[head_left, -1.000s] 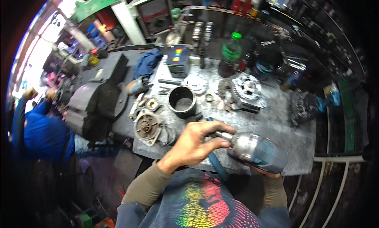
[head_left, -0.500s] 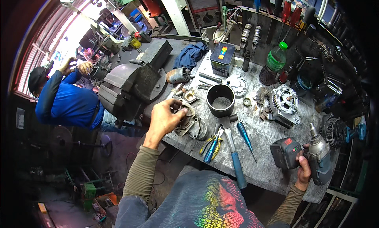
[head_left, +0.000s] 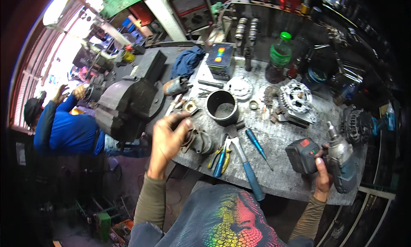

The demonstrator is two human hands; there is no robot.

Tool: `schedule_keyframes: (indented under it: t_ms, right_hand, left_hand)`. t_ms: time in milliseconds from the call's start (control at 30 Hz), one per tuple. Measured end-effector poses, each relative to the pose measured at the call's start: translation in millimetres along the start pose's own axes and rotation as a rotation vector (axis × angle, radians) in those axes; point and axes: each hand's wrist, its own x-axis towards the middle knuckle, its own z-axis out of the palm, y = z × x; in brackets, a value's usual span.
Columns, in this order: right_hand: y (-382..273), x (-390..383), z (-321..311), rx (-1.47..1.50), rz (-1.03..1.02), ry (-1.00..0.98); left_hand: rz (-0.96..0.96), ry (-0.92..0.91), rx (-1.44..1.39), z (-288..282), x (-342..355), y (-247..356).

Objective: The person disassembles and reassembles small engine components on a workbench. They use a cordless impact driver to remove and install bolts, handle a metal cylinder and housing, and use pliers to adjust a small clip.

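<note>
My right hand (head_left: 323,175) is wrapped round the grip of a cordless impact wrench (head_left: 340,155) with a socket on its nose. Its black battery (head_left: 302,155) faces left, and the tool is held over the table's right front part. My left hand (head_left: 166,138) hovers at the table's left edge, fingers curled in toward the thumb; anything between the fingertips is hidden. Just beside and below those fingers lies a grey metal housing (head_left: 201,143), partly covered by the hand. A dark metal cylinder (head_left: 221,118) stands upright to its right.
Pliers (head_left: 220,159), a hammer (head_left: 250,174) and a blue screwdriver (head_left: 258,147) lie along the front. An alternator (head_left: 295,99) and a green-capped bottle (head_left: 280,59) stand farther back. A big vise (head_left: 128,99) is at left, with a person in blue (head_left: 68,129) beyond it.
My left hand has lifted off the metal housing and drawn slightly left, its fingers more curled. My right hand keeps hold of the impact wrench. The whole view has shifted and turned.
</note>
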Motion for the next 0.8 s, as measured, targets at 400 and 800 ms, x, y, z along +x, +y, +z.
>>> schedule_keyframes:
  t_ms: [400, 800]
  right_hand:
    - [3, -92, 6, -0.204, 0.305, 0.387]
    - [3, -40, 28, -0.326, -0.072, 0.322]
  left_hand:
    - [0.321, -0.449, 0.180, 215, -52, -11]
    - [1.426, -0.432, 0.189, 164, 23, 218]
